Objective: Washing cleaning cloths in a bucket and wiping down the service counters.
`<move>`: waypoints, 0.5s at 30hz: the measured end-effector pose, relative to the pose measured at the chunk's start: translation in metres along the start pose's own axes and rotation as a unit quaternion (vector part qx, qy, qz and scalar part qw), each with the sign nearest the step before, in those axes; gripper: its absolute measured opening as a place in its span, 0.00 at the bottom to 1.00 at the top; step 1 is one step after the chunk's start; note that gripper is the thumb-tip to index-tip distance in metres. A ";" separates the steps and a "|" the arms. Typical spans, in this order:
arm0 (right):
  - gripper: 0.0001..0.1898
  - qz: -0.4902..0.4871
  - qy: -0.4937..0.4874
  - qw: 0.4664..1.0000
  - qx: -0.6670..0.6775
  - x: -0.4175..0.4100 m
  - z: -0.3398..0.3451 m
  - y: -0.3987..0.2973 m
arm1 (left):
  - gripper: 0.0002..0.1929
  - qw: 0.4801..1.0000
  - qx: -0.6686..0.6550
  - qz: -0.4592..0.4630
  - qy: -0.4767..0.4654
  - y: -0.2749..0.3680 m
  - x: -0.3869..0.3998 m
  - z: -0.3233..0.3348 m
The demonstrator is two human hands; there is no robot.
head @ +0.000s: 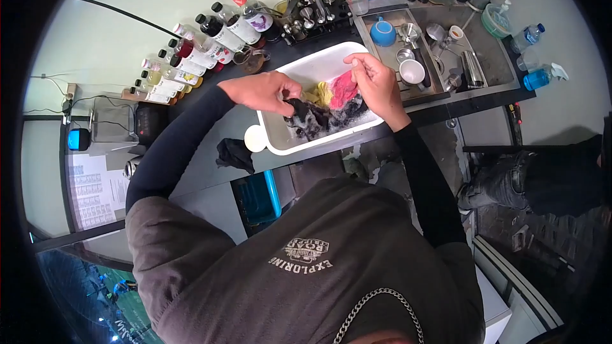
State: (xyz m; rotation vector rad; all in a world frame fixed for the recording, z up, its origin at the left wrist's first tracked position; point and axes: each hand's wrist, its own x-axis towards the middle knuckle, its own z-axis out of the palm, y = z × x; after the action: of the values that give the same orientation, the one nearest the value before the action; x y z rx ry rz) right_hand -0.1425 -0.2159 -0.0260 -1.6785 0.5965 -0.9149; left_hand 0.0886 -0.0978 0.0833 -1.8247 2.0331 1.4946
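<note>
A white plastic basin (279, 149) stands on the counter before me, holding wet cloths and soapy foam. My left hand (267, 91) pinches a dark, sudsy cloth (306, 117) at the basin's left side. On the right, my right hand (375, 83) has its fingers closed on the upper edge of a pink cloth (343, 90). Between the hands lies a yellow cloth (322, 94), bunched against the pink one. Foam covers part of the dark cloth, and the bottom of the basin is mostly hidden.
Syrup bottles (189, 52) line the wall at left. A metal sink (502, 74) holds a blue cup (383, 33), a white cup (411, 71) and a portafilter (420, 55). A black cloth (235, 154) lies beside a white round lid (256, 138). A person (521, 177) is at right.
</note>
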 end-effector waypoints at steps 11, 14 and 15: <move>0.10 0.004 0.015 0.999 -0.038 0.000 -0.003 -0.005 | 0.18 0.991 -0.017 0.039 0.128 0.051 -0.054 -0.031; 0.10 -0.002 0.018 0.999 -0.034 0.000 -0.004 -0.005 | 0.18 0.992 0.030 0.032 0.121 0.045 -0.042 -0.030; 0.10 -0.004 0.019 0.999 -0.035 0.000 -0.004 -0.004 | 0.18 0.992 0.031 0.033 0.122 0.039 -0.035 -0.026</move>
State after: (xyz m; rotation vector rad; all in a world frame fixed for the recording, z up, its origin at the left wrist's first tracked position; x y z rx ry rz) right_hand -0.1456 -0.2169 -0.0212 -1.7296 0.6541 -0.9416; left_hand 0.0838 -0.0940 0.1414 -2.0222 2.2376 1.2593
